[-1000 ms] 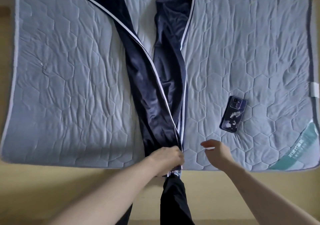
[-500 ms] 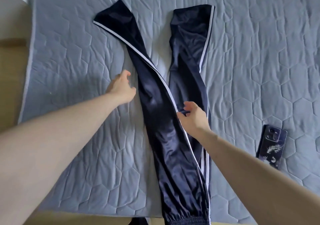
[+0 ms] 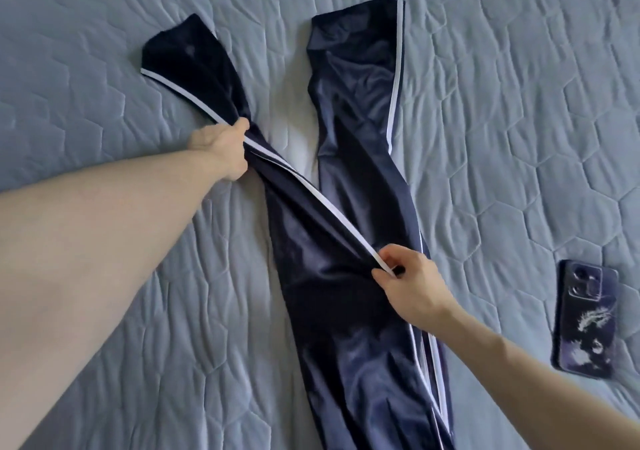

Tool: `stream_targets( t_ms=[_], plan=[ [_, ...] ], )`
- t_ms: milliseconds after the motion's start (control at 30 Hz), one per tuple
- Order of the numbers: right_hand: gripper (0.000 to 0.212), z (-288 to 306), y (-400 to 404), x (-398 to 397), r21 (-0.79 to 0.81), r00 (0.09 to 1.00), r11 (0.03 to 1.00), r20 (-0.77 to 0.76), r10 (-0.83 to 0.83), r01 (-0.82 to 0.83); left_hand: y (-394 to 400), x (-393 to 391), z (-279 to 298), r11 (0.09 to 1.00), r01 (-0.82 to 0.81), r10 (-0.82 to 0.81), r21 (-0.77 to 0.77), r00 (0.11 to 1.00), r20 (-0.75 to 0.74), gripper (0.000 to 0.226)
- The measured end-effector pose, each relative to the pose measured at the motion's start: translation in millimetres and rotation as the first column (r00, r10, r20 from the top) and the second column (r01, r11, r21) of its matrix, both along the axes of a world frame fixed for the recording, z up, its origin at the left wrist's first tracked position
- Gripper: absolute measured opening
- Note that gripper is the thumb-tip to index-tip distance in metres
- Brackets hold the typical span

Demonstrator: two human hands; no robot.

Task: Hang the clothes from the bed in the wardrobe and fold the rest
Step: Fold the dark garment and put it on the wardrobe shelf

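Observation:
Dark navy track trousers (image 3: 349, 293) with white side stripes lie lengthwise on the grey-blue quilted bed (image 3: 104, 68), their two legs spread apart at the far end. My left hand (image 3: 225, 148) grips the left leg partway up, bunching the cloth at its stripe. My right hand (image 3: 408, 283) pinches the same leg's white stripe lower down, near where the legs meet. The stretch of leg between my hands is lifted slightly and pulled taut. The right leg (image 3: 360, 85) lies flat. The waistband is out of view below.
A phone (image 3: 587, 318) in a dark patterned case lies face down on the bed at the right, a hand's width from the trousers. Quilted bedcover surrounds the trousers on all sides.
Both hands left the waistband at the bed's near edge and reached up the trousers. They now hold the left leg, which has bunched and lifted. The camera moved closer over the bed.

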State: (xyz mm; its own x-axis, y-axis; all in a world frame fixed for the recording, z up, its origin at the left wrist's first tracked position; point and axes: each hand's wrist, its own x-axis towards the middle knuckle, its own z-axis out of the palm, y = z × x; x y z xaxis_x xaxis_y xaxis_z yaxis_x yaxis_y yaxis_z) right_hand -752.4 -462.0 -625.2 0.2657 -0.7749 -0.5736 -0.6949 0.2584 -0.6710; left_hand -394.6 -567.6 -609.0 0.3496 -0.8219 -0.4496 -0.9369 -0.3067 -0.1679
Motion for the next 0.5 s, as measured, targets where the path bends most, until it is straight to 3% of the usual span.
stream_targets(
  t_ms=[133, 267, 367, 500],
  plan=[
    [0.016, 13, 2, -37, 0.034, 0.998, 0.998, -0.038, -0.051, 0.052, -14, 18, 22, 0.998, -0.023, 0.025, -0.050, 0.999, 0.041, 0.035],
    [0.022, 31, 5, -43, 0.061, 0.993, 0.991, -0.034, -0.117, 0.119, -50, -4, 67, 0.930, -0.128, 0.079, -0.344, 0.985, -0.152, 0.025],
    [0.027, 41, 7, -34, 0.054, 0.988, 0.987, -0.043, -0.147, 0.149, -90, -45, 105, 0.834, -0.123, 0.005, -0.538, 0.976, -0.216, 0.023],
    [0.031, 47, 4, -26, 0.044, 0.983, 0.983, -0.056, -0.173, 0.176, -131, -100, 127, 0.795, -0.037, -0.141, -0.606, 0.960, -0.244, 0.029]
  ],
)
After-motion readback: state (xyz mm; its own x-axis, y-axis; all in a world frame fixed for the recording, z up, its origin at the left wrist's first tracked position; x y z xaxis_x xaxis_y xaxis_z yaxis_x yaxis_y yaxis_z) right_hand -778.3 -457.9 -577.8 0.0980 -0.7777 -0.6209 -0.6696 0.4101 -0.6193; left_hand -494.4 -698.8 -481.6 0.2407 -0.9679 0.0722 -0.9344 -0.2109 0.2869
